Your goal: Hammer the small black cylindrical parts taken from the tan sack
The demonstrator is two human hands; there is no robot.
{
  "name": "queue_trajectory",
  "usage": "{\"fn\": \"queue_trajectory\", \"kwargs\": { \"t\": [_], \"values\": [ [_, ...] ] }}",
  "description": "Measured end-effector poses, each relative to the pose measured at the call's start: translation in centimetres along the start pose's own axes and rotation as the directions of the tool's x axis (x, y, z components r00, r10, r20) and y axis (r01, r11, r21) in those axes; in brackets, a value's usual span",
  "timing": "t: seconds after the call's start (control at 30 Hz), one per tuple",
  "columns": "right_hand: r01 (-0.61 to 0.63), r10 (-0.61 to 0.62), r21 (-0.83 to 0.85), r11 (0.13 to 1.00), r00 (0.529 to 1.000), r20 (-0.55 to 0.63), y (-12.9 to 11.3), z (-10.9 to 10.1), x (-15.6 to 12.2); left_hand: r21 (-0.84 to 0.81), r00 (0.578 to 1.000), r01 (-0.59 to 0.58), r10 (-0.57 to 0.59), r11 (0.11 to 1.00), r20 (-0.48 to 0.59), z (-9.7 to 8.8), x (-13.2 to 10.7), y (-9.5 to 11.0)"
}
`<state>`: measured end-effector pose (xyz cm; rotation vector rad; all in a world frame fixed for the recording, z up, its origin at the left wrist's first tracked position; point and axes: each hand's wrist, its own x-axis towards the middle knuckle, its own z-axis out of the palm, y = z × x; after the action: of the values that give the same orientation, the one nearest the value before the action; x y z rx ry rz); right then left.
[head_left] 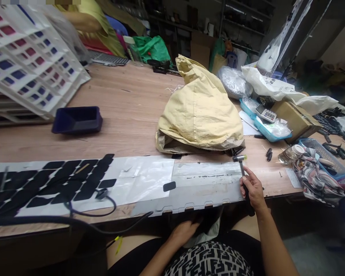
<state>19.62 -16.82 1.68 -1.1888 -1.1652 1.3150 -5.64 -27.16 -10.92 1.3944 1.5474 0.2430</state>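
My right hand [253, 188] is closed around the black handle of a small hammer [240, 158] with a metal head and a yellowish tip. Its head is up over the right end of a grey sheet [207, 188] along the table's front edge. My left hand [186, 231] is low, under that edge and above my lap; its fingers are lost in shadow, so any held thing is hidden. A single black rounded patch [169, 186] lies on the sheet. To the left, rows of similar black patches [87, 188] cover white backing paper [143, 178].
A yellow cloth sack [201, 111] stands mid-table. Leftward are a dark blue tray [77, 120], a white crate [31, 57] and a black cable [103, 231]. At right are a jar [290, 154], a cardboard box [294, 119] and a calculator [266, 114]. Another person [103, 27] sits across.
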Motion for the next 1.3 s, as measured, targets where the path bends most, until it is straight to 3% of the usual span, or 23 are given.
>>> {"fn": "queue_trajectory", "kwargs": {
  "t": [0.1, 0.2, 0.27, 0.3, 0.37, 0.4, 0.47, 0.57, 0.7, 0.8, 1.07, 1.3],
  "values": [
    [0.000, 0.000, 0.002, 1.000, 1.000, -0.008, 0.0, 0.1, -0.1, 0.000, 0.978, -0.143, 0.141, 0.990, 0.152, -1.6, -2.1, 3.6],
    [-0.001, 0.001, 0.004, 1.000, 1.000, -0.001, 0.0, 0.1, -0.1, -0.183, 0.862, -0.330, 0.374, 0.926, 0.342, -4.5, -3.9, 8.4],
    [0.003, -0.003, 0.002, 1.000, 1.000, 0.000, 0.1, 0.1, -0.2, -0.297, 0.826, -0.371, 0.459, 0.880, 0.327, -6.7, -3.5, 11.1],
    [0.005, -0.005, 0.002, 1.000, 1.000, 0.000, 0.2, 0.1, -0.2, -0.327, 0.848, -0.376, 0.464, 0.867, 0.256, -7.7, -2.6, 12.1],
    [0.010, -0.010, 0.001, 1.000, 1.000, -0.005, 0.3, 0.1, -0.1, -0.337, 0.928, -0.354, 0.373, 0.872, -0.009, -9.5, 0.1, 13.5],
    [0.012, -0.013, -0.001, 1.000, 1.000, -0.008, 0.3, 0.0, -0.1, -0.316, 0.938, -0.341, 0.301, 0.885, -0.170, -10.2, 1.9, 14.0],
    [0.015, -0.015, -0.004, 1.000, 1.000, -0.012, 0.4, 0.0, -0.1, -0.264, 0.888, -0.259, 0.121, 0.929, -0.443, -11.6, 5.3, 14.9],
    [0.019, -0.019, -0.005, 1.000, 1.000, -0.007, 0.5, 0.0, 0.0, -0.184, 0.790, -0.052, -0.072, 0.981, -0.609, -12.8, 9.2, 16.3],
    [0.022, -0.022, -0.013, 1.000, 1.000, -0.004, 0.4, 0.0, -0.1, -0.202, 0.708, 0.097, -0.210, 0.975, -0.674, -12.9, 11.2, 17.5],
    [0.021, -0.021, -0.021, 1.000, 1.000, -0.010, 0.2, 0.1, -0.1, -0.234, 0.661, 0.134, -0.263, 0.963, -0.703, -12.6, 11.6, 17.5],
    [0.025, -0.025, -0.029, 0.999, 0.999, -0.019, 0.3, 0.2, -0.2, -0.265, 0.642, 0.098, -0.264, 0.959, -0.720, -12.6, 12.1, 16.7],
    [0.031, -0.031, -0.037, 0.999, 0.999, -0.016, 0.3, 0.2, -0.1, -0.329, 0.654, 0.084, -0.301, 0.941, -0.694, -13.1, 12.7, 16.7]
  ]
}}
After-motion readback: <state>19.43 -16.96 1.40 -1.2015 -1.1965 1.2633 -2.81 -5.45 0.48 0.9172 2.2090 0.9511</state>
